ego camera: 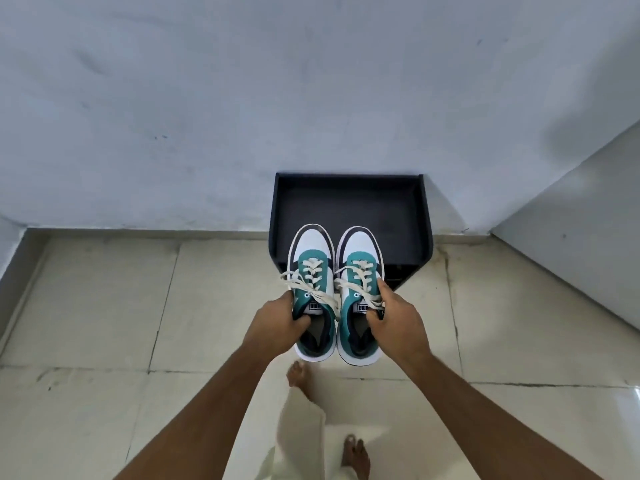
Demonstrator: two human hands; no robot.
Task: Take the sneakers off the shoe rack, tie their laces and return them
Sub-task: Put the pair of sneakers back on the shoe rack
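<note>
The left hand (277, 322), just left of centre in the frame, grips the collar of the left teal, white and navy low-top sneaker (313, 292), thumb on the outer side and fingers curled into the opening. The right hand (394, 320), just right of centre, grasps the right sneaker of the same colours (360, 296) the same way, fingers hooked inside the collar and thumb along the laced edge. There are two sneakers, held side by side, toes pointing to the top of the frame, in the air in front of the black open-topped shoe rack (349, 202), whose top shelf lies bare behind the toes. Cream flat laces (311, 289) cross each tongue; they look tied in bows, though the knots are too tangled to tell for sure. The rack stands against the pale blue-grey wall (207, 98) at upper centre. Below, two bare feet (355, 455) and a cream trouser leg (298, 431) show on the glossy beige tiled floor (86, 306).
</note>
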